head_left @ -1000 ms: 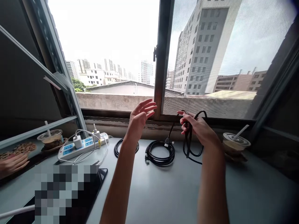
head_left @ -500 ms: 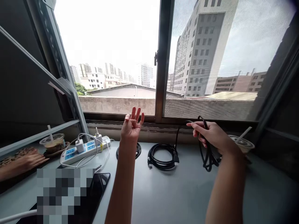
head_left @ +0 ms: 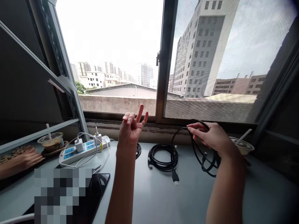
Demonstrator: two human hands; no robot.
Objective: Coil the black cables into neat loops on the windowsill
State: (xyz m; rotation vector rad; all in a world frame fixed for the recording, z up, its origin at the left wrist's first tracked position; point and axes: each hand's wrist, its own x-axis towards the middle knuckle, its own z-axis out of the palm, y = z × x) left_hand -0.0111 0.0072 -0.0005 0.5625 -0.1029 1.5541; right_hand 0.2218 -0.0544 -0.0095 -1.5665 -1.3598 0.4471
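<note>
Grey tabletop [head_left: 154,199], black cable [head_left: 195,153] looped below right grip [head_left: 207,133]

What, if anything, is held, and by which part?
The right hand pinches a thin, looped black cable partway along its length. Nothing held is visible in the left hand.

Backlit by daylight through a wide, dark-metal-framed sliding window [head_left: 165,62]. Sky in left pane clipped to white; right pane, behind fine grey mesh [head_left: 243,59], duller, cloud texture readable. Soft sheen on smooth pale-grey counter [head_left: 154,199]. Dark-grey wall [head_left: 21,90] at left and lower-right corner: deep shadow. Bare left hand [head_left: 130,127] and right hand [head_left: 210,135]: outlines clear, forearms shaded. Wide-angle stretch at edges; purplish tint, upper-right corner. Pixelation, lower left.
</note>
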